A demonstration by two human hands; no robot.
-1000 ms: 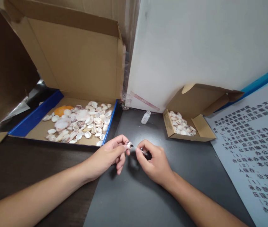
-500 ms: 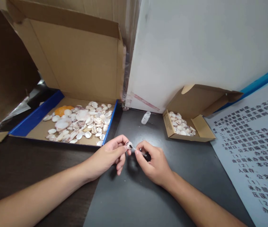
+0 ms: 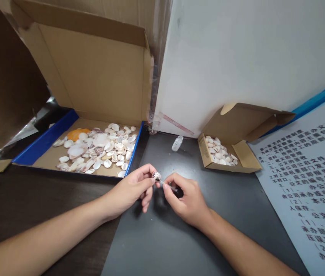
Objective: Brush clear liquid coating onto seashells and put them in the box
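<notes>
Between the thumb and fingers of my left hand (image 3: 141,184) is a small dark-and-white speckled seashell (image 3: 157,176). My right hand (image 3: 186,197) pinches a thin, pale applicator brush (image 3: 169,185) with a black cap (image 3: 179,192), partly hidden by the fingers. The brush tip meets the lower right side of the shell or lies very close to it; I cannot tell which. Beyond my hands a small clear bottle (image 3: 177,143) stands uncapped on the grey mat (image 3: 151,237).
At the back left, an open blue-edged cardboard box (image 3: 43,138) holds many loose shells (image 3: 105,145). A smaller open cardboard box (image 3: 206,157) at the right contains more shells (image 3: 218,150). A printed sheet (image 3: 302,184) lies along the right, and a white wall (image 3: 237,50) rises behind.
The speckled shell has turned slightly in my left fingers, so less of its dark opening shows. My hands have stayed almost in place; the view has shifted very slightly.
</notes>
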